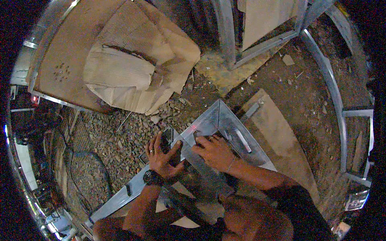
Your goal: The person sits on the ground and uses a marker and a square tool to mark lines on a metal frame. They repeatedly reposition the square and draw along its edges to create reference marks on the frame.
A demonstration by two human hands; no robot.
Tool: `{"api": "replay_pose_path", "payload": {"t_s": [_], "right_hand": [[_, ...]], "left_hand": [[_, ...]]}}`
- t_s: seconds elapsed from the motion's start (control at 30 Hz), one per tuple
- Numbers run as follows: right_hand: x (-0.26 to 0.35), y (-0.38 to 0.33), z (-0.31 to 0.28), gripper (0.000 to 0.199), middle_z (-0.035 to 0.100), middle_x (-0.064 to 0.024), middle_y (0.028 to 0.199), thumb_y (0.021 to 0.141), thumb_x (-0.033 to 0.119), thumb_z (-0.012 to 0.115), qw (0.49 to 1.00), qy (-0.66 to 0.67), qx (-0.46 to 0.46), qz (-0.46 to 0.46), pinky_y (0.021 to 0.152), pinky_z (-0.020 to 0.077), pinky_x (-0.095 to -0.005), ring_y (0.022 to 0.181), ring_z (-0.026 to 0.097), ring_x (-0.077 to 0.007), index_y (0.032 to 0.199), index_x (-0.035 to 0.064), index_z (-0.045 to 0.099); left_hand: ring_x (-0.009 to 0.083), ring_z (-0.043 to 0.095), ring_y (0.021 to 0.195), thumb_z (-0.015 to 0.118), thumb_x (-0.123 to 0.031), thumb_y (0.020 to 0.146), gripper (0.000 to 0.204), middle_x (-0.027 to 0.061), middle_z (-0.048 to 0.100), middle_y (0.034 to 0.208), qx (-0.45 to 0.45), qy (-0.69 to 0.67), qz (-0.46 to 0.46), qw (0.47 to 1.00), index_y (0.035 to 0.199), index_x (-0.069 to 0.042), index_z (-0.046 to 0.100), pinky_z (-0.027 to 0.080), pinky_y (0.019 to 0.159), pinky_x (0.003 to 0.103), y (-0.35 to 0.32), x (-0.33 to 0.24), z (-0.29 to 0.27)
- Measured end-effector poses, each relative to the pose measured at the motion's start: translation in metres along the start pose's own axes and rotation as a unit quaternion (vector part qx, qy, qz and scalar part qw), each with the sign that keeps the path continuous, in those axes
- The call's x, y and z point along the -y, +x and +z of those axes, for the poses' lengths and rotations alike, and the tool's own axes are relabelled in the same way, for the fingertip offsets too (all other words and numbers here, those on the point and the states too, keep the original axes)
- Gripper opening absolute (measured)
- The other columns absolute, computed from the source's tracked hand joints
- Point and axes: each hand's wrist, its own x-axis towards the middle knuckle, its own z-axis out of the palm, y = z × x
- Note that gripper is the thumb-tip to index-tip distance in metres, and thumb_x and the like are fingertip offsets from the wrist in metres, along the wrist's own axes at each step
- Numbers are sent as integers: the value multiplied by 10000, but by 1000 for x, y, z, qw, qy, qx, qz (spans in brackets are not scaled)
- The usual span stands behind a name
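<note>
A grey metal frame (209, 119) with a mitred corner lies in front of me, one long bar running to the lower left. My left hand (164, 160), a dark watch at its wrist, is over that bar. Its fingers and thumb are on either side of a dark boxy piece (167, 139), whose kind I cannot make out. Beside it, my right hand (216, 152) has curled fingers at the frame's inner edge; what they grip, if anything, is hidden. A white pen-like stick (243, 141) rests on the frame's right bar. A faint reddish mark (193, 127) shows near the corner.
Gravel (134, 134) covers the ground at left. Torn cardboard (120, 66) lies on a brown panel at the upper left. Another metal frame (263, 50) stands at the top. A flat cardboard strip (277, 128) and a curved-looking metal bar (331, 86) are at right.
</note>
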Motion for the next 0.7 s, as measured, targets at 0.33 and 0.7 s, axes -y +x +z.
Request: {"api": "replay_pose_path", "payload": {"t_s": [0.33, 0.7], "right_hand": [[0, 5, -8, 401, 610, -129, 1291, 850, 158, 696, 998, 13, 56, 6, 945, 553, -504, 1097, 666, -356, 1251, 168, 686], [-3, -2, 3, 416, 625, -131, 1309, 821, 148, 717, 1000, 18, -6, -9, 957, 555, -495, 1089, 679, -345, 1237, 158, 716]], "left_hand": [[506, 373, 1472, 844, -569, 657, 795, 274, 335, 1659, -13, 18, 23, 999, 1420, -423, 675, 247, 1209, 666, 0, 4, 1], [502, 367, 1468, 850, -574, 678, 759, 266, 324, 1666, -26, -31, 8, 999, 1403, -412, 693, 250, 1206, 655, 1, -2, -1]]}}
